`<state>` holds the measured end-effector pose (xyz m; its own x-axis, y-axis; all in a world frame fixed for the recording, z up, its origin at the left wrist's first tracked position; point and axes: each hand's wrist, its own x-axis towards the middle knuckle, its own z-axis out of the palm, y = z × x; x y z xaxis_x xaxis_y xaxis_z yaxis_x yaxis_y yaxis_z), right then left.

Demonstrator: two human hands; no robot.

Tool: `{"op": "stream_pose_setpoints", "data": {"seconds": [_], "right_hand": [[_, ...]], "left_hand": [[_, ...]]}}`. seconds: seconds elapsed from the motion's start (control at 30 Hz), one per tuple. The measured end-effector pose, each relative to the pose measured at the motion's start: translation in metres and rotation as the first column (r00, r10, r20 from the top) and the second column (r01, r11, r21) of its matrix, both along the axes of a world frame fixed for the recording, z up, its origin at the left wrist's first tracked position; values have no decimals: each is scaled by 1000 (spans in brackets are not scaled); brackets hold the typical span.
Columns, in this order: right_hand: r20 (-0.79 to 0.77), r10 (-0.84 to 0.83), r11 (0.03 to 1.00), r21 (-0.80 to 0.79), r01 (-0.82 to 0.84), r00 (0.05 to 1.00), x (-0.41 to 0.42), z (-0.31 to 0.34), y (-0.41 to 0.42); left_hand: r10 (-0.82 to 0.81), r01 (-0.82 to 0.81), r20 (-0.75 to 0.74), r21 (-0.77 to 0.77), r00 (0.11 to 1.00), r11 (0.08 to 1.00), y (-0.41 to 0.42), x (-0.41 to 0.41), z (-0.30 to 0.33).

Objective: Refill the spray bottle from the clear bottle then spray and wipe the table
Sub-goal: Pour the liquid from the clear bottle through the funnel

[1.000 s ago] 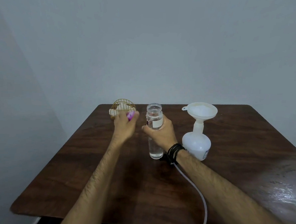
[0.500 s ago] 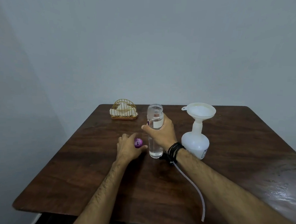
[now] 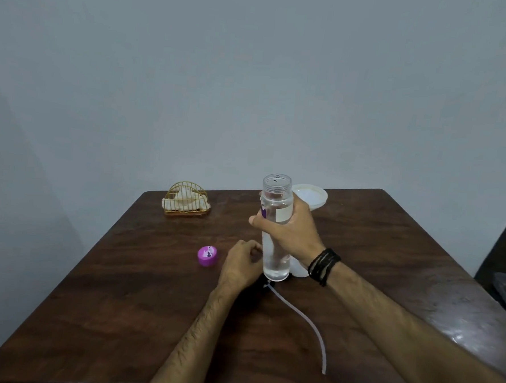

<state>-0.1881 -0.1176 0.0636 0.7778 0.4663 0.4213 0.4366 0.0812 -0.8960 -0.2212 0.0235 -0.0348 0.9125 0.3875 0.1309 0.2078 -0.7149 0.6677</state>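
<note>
My right hand (image 3: pixel 287 232) grips the uncapped clear bottle (image 3: pixel 277 204) around its middle and holds it upright, with water in its lower part. The bottle's purple cap (image 3: pixel 207 255) lies on the table (image 3: pixel 119 316) to the left. My left hand (image 3: pixel 241 264) rests beside the bottle's base with its fingers curled and nothing in it. Behind the clear bottle stands the white spray bottle (image 3: pixel 299 269), mostly hidden, with a white funnel (image 3: pixel 315 196) in its neck. The dark spray head is largely covered by my left hand; its thin tube (image 3: pixel 300 318) trails toward the front edge.
A gold wire basket (image 3: pixel 186 200) holding a pale cloth sits at the back left of the table. A dark chair (image 3: pixel 505 266) stands past the right edge. The wall runs close behind the table.
My left hand set the purple cap down on the table, let go and moved right to the bottle's base. My right hand keeps hold of the clear bottle, now in front of the funnel.
</note>
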Motion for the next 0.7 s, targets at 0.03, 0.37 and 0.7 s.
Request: {"op": "stream_pose_setpoints", "data": {"seconds": [0.03, 0.37, 0.7], "right_hand": [[-2, -12, 1000, -5, 12, 1000, 2, -1, -8], [-46, -81, 996, -49, 79, 996, 13, -19, -56], [34, -238, 963, -123, 241, 971, 27, -21, -88]], "left_hand": [[-5, 5, -30, 4, 1000, 1000, -7, 2, -3], [70, -19, -285, 179, 956, 984, 4, 8, 12], [-121, 208, 240, -382, 963, 900, -32, 39, 57]]}}
